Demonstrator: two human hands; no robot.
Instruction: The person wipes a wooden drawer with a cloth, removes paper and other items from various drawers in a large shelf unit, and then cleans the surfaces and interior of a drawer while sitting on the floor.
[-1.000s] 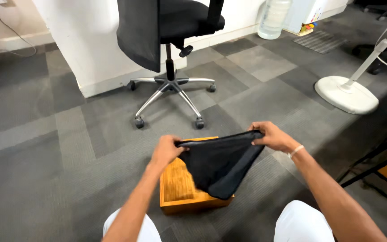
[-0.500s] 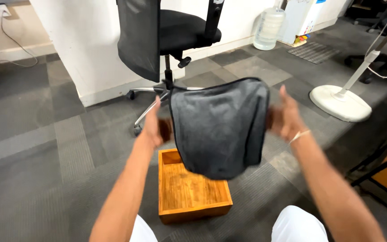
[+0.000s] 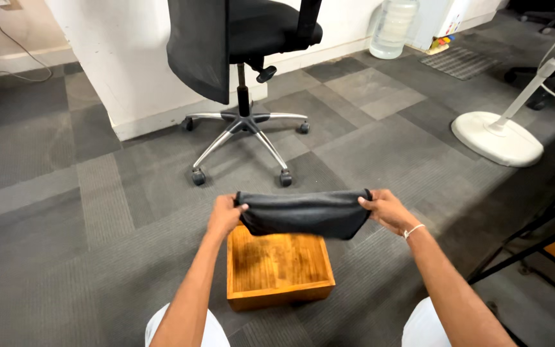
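Note:
A dark grey cloth (image 3: 303,214) is stretched flat between my two hands. My left hand (image 3: 226,214) grips its left edge and my right hand (image 3: 385,210) grips its right edge. The cloth hangs over the far end of an open wooden box (image 3: 277,268) that sits on the carpet between my knees. The box's inside looks bare where I can see it; its far end is hidden by the cloth.
A black office chair (image 3: 242,61) on casters stands just beyond the box, in front of a white wall. A white fan base (image 3: 497,138) is at the right, a water jug (image 3: 393,29) behind it, black metal legs (image 3: 528,247) at far right.
The cloth was flipped up high in front of me half a second ago. Now both hands have come back down and hold it flat and taut just above the box.

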